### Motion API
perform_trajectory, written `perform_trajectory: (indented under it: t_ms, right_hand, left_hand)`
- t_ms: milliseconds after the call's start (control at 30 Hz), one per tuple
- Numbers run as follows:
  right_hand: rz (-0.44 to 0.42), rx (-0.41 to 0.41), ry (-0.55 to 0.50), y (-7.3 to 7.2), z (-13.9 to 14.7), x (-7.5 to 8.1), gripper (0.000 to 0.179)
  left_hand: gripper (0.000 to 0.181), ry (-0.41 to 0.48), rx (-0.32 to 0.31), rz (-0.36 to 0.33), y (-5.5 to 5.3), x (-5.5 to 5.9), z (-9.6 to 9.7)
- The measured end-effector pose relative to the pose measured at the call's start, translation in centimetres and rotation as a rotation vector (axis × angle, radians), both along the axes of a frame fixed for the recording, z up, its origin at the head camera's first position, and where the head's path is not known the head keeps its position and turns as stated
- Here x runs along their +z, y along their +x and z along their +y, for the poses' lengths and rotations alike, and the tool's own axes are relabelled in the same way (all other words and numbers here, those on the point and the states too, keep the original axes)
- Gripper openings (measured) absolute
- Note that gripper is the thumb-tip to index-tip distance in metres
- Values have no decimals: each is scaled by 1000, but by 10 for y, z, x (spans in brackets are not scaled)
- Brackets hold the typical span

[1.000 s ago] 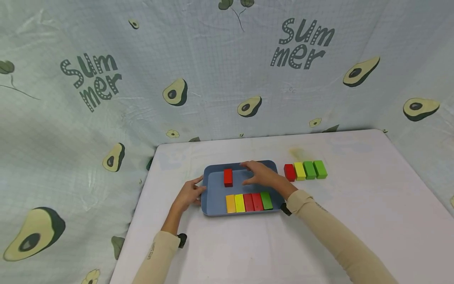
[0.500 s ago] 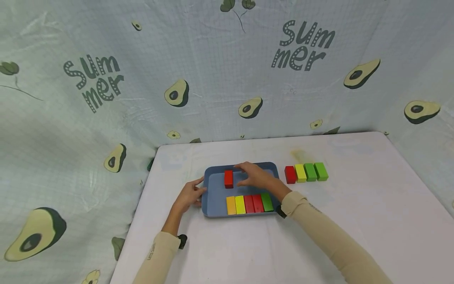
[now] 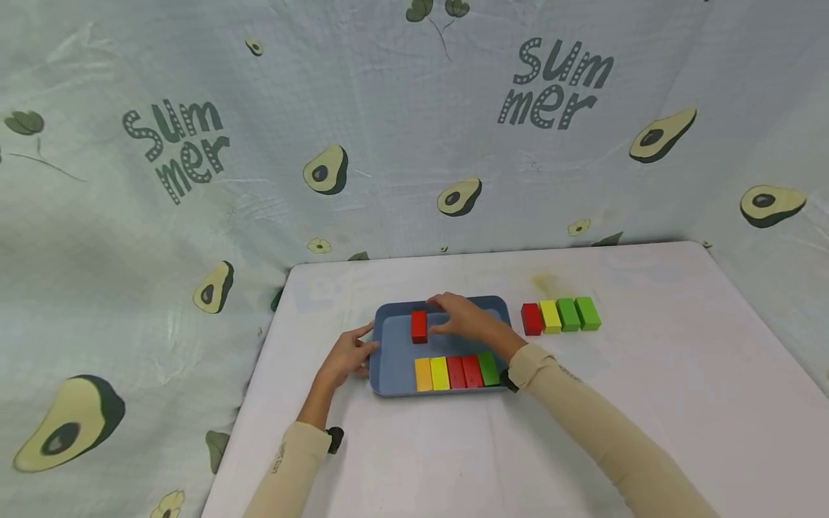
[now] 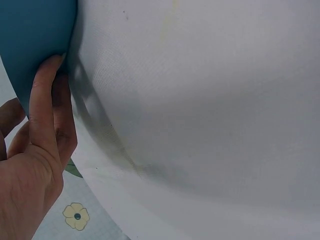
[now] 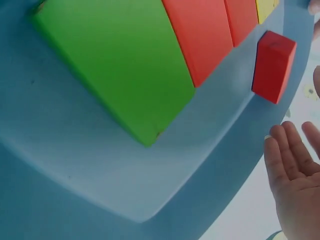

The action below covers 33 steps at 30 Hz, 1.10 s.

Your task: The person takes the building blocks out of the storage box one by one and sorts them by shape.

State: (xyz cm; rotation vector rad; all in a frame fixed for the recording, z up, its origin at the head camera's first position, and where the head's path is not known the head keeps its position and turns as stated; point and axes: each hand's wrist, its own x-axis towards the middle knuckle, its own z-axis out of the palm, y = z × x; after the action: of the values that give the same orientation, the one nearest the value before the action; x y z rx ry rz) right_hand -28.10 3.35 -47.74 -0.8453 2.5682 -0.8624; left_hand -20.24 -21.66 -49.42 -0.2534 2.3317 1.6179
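Note:
A shallow blue-grey tray (image 3: pixel 393 363) lies in the middle of the table. My left hand (image 3: pixel 345 357) holds its left rim, with the fingertips on the tray's side (image 4: pixel 37 30) in the left wrist view. Over the tray hovers my right hand (image 3: pixel 461 318), thumb and fingers spread, just right of a lone red block (image 3: pixel 419 327); a gap separates them in the right wrist view. Along the tray's near side stands a row: an orange block (image 3: pixel 423 375), a yellow block (image 3: pixel 440 373), two red blocks (image 3: pixel 456 372) and a green block (image 3: pixel 488 369).
Right of the tray, outside it, a second row holds a red block (image 3: pixel 532 319), a yellow block (image 3: pixel 550 316) and two green blocks (image 3: pixel 568 315). The white table (image 3: pixel 414 453) meets a cloth backdrop (image 3: pixel 388 129) printed with avocados at its far edge.
My right hand has shifted left, closer to the lone red block. My left hand stays at the tray's rim, and the blocks keep their places.

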Motion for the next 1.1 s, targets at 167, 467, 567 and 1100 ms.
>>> perform_trajectory:
  t_ms: [167, 467, 567, 1100]
  right_hand:
    - [9, 3, 90, -1, -7, -7, 64]
    - [11, -22, 166, -5, -17, -8, 67]
    - [1, -34, 195, -5, -19, -6, 69]
    - [16, -23, 251, -7, -25, -16, 68]
  left_hand:
    - [56, 15, 3, -3, -1, -2, 1]
    - [55, 23, 6, 3, -4, -2, 2]
    - [55, 25, -1, 8, -3, -1, 3]
    - [56, 19, 21, 10, -3, -3, 1]
